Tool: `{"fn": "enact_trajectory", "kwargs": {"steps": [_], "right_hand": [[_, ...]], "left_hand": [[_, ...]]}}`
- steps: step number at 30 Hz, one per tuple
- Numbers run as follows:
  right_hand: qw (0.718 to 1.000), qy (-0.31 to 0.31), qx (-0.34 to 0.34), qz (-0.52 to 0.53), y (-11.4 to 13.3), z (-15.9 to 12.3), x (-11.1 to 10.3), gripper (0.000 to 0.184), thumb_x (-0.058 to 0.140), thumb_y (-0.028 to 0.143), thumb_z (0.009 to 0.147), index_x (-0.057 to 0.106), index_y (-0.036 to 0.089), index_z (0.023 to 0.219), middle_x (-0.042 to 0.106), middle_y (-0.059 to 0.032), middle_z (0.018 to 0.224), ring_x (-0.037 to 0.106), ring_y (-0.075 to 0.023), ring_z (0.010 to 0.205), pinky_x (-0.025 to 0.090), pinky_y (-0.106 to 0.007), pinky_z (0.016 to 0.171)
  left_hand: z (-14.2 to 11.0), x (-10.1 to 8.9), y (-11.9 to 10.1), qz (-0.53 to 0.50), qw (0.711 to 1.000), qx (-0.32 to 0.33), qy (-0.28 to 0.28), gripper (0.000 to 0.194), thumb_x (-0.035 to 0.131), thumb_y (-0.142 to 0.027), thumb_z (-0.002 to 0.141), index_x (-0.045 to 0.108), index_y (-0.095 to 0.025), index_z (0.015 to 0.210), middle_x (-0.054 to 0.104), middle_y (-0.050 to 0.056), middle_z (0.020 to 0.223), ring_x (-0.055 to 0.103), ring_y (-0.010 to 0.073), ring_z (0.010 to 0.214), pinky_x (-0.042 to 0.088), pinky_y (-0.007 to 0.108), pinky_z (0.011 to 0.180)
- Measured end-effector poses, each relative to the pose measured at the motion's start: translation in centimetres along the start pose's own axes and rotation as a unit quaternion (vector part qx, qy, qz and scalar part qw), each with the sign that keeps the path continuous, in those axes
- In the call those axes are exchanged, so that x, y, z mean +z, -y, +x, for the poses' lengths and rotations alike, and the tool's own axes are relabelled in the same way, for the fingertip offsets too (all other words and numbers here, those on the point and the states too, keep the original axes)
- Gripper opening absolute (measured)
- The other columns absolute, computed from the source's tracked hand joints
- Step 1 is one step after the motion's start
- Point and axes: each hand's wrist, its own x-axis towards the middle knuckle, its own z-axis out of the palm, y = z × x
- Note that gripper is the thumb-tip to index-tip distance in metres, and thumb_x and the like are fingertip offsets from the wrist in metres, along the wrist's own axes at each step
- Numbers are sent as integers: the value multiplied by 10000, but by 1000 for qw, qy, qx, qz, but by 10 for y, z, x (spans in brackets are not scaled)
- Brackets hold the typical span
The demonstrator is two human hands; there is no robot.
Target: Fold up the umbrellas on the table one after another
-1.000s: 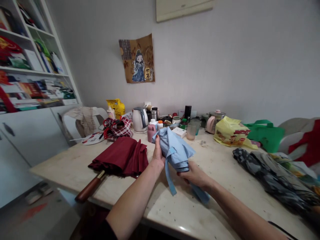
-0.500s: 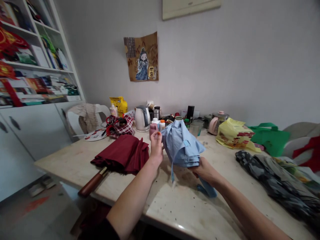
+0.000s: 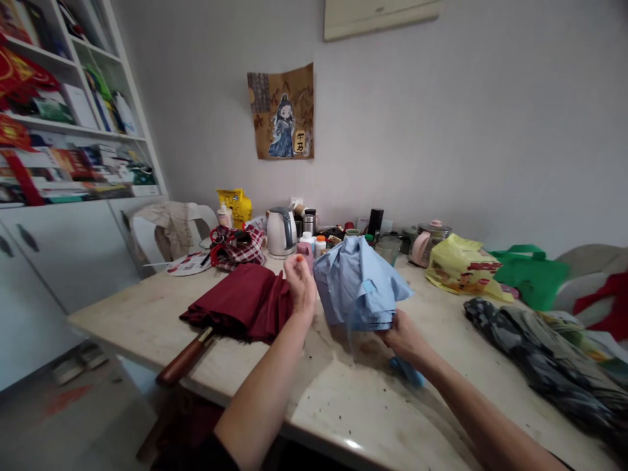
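Note:
A light blue folding umbrella [image 3: 360,281], its cloth loose and bunched, is held up over the table in front of me. My right hand [image 3: 403,337] is closed round its lower end, where the handle is hidden by the fingers. A blue strap [image 3: 407,371] hangs below that hand. My left hand [image 3: 301,284] is raised at the left edge of the blue cloth, its fingers loosely bent and apparently holding nothing. Left of it lies a dark red umbrella [image 3: 240,302], folded, with its brown wooden handle [image 3: 184,358] sticking out past the table's front edge.
On the table [image 3: 333,405], a white kettle [image 3: 281,232], bottles [image 3: 320,246] and a glass pot [image 3: 432,239] stand along the back. At right are a yellow plastic bag [image 3: 454,265], a green bag [image 3: 532,275] and camouflage cloth [image 3: 515,347]. A checked bundle [image 3: 238,247] lies at left.
My left hand has moved slightly left, off the edge of the blue cloth. The blue umbrella has turned a little in my right hand, its narrow tie strap swinging.

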Motion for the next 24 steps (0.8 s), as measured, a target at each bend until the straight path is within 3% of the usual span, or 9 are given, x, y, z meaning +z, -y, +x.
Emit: {"fn": "enact_trajectory", "kwargs": {"steps": [2, 4, 6, 8, 11, 15, 17, 19, 24], "right_hand": [[999, -23, -18, -13, -4, 2, 1, 203, 590, 273, 592, 546, 175, 765, 665, -65, 745, 598, -224, 730, 442, -305, 636], [999, -24, -39, -6, -6, 2, 2, 269, 590, 283, 592, 560, 163, 830, 690, -93, 828, 617, -257, 794, 460, -334, 678], [999, -13, -49, 7, -5, 2, 3, 266, 575, 288, 597, 553, 165, 833, 686, -76, 810, 621, -256, 794, 466, -328, 669], [999, -6, -46, 15, -4, 2, 4, 246, 566, 282, 594, 538, 173, 812, 668, -49, 755, 620, -247, 766, 466, -314, 640], [999, -21, -49, 0, -6, 2, 3, 263, 592, 282, 611, 537, 180, 847, 682, -75, 793, 628, -268, 784, 469, -335, 651], [994, -60, -48, -71, -18, 2, 5, 410, 568, 248, 682, 500, 151, 1075, 688, -143, 918, 639, -304, 857, 465, -355, 689], [988, -66, -38, -131, -21, 1, 5, 468, 512, 186, 715, 442, 134, 1175, 684, -157, 929, 644, -303, 863, 450, -341, 679], [979, -53, -23, -197, -18, -2, 5, 473, 466, 147, 739, 410, 118, 1208, 681, -185, 953, 647, -305, 856, 427, -335, 666], [955, -22, 15, -294, -2, -9, 2, 434, 427, 122, 773, 396, 79, 1204, 668, -213, 993, 651, -307, 875, 383, -328, 648]], "left_hand": [[-5, 0, -13, 55, 990, 119, 43, 365, 628, -509, 782, 586, -195, 964, 590, 91, 1022, 568, 206, 917, 457, 323, 829], [-7, 1, -18, 96, 978, 160, 95, 317, 680, -483, 744, 628, -191, 856, 609, 70, 891, 566, 209, 854, 451, 311, 797], [-4, 2, -12, 95, 985, 93, 110, 287, 624, -451, 790, 599, -188, 677, 564, 23, 671, 539, 175, 687, 435, 283, 690], [2, 2, -1, 60, 995, -27, 74, 336, 531, -404, 839, 528, -188, 581, 487, -8, 549, 478, 142, 553, 401, 265, 588], [8, 1, 7, 24, 993, -116, 9, 235, 457, -320, 853, 524, -184, 674, 525, 1, 618, 507, 143, 572, 425, 272, 594], [-9, -1, -20, 48, 998, 12, -37, 176, 451, -321, 891, 521, -191, 988, 585, 98, 1035, 578, 198, 957, 456, 345, 878], [-27, 1, -40, 65, 990, 126, 3, 291, 496, -376, 895, 498, -193, 1121, 515, 151, 1233, 507, 242, 1156, 402, 383, 998], [-43, 4, -52, 60, 981, 176, 57, 407, 559, -430, 868, 484, -191, 1188, 466, 173, 1318, 449, 273, 1242, 366, 404, 1043], [-44, 11, -46, -2, 998, 25, 63, 455, 649, -506, 798, 520, -177, 1084, 604, 111, 1023, 600, 210, 912, 476, 329, 824]]}}
